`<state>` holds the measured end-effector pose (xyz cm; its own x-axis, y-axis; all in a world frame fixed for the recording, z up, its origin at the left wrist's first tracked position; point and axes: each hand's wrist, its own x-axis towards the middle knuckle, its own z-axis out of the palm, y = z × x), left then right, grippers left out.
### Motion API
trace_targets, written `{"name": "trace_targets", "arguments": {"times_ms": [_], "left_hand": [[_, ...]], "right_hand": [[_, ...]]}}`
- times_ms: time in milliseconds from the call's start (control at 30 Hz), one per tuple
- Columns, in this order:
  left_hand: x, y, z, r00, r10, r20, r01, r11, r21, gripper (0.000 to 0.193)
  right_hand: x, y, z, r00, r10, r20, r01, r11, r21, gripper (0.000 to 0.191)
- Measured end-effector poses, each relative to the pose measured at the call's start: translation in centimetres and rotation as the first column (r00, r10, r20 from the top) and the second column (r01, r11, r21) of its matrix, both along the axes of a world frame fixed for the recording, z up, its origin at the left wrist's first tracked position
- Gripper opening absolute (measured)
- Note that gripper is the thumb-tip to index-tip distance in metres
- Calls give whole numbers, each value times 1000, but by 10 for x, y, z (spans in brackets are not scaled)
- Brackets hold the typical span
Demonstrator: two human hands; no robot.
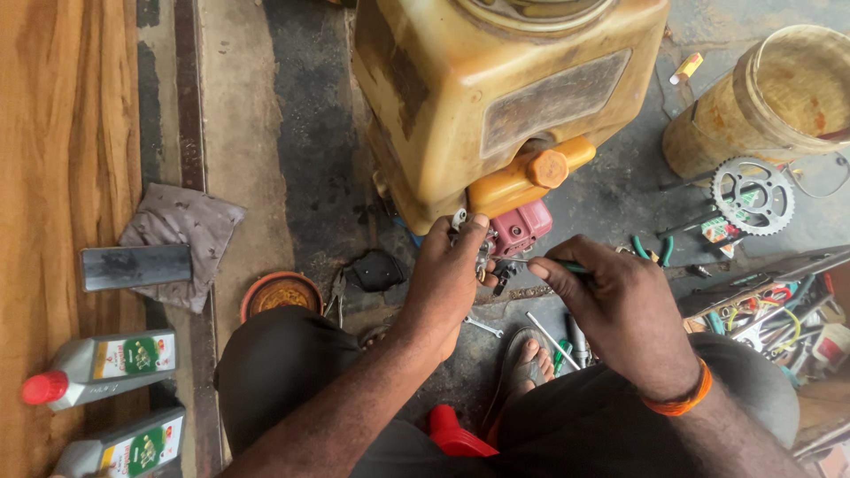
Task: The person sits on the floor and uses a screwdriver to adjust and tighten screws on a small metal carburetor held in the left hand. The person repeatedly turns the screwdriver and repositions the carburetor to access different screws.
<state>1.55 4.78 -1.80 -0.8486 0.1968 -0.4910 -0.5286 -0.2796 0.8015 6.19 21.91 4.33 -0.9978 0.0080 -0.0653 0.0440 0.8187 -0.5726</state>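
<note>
Head view is showing the left hand (pixel 447 265) pinching a small metal part (pixel 459 218) under the yellow tank (pixel 478 106), while the right hand (pixel 620 305) is gripping a green-handled screwdriver (pixel 544 263) beside the red engine piece (pixel 521 227).

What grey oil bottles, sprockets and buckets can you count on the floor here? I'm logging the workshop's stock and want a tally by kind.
Grey oil bottles: 2, one with a red cap and one below it at the frame edge
Sprockets: 1
Yellowed plastic buckets: 1
Total: 4
</note>
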Motion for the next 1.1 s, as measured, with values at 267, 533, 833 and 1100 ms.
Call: {"name": "trace_targets", "arguments": {"times_ms": [267, 533, 833, 1100], "left_hand": [[-1, -2, -2, 1000, 19, -1, -19, 1000, 5, 31], [-2, -2, -2, 1000, 6, 25, -5, 999, -36, 32], [5, -5, 4, 999, 2, -48, -3, 1000, -12, 33], [3, -4, 5, 1000, 11, -4, -11, 999, -30, 32]], "right_hand": [[1, 3, -6, 937, 197, -287, -249, 955, -159, 19], [2, -1, -1, 963, 158, -216, -150, 987, 53, 36], [6, -5, 5, 976, 118, -182, -137, 986, -97, 22], [4, 1, 1, 915, 237, -327, -271, 961, -62, 22]]}}
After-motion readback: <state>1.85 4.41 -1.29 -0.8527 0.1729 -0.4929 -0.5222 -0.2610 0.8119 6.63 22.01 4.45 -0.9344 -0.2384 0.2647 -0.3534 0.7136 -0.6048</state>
